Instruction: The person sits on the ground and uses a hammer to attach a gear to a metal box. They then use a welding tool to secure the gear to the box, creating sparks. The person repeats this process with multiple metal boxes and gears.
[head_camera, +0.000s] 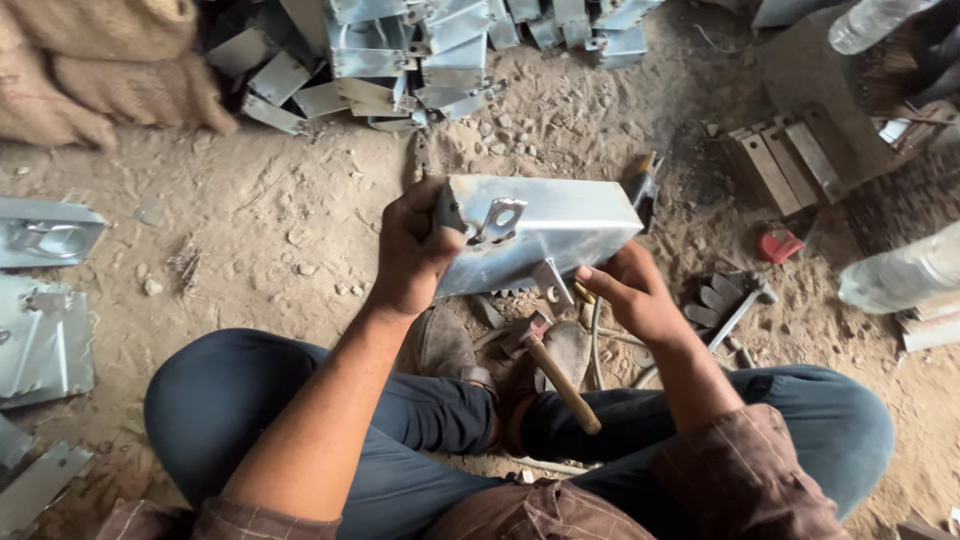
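Note:
I sit cross-legged on a sandy floor. My left hand (410, 250) grips the left end of a shiny bent sheet-metal box piece (560, 225) with a small holed tab on its face. My right hand (630, 290) holds the piece's lower right edge from below, fingers curled under it. A wooden-handled hammer (555, 375) lies on the ground between my feet, just under the piece and close to my right hand.
A heap of similar metal pieces (400, 60) lies at the top. More flat metal parts (45, 340) sit at the left. Burlap sacks (110, 80) fill the top left corner. Metal strips (785, 160), a red object (778, 245), another hammer (735, 315) and plastic bottles (900, 275) are at the right.

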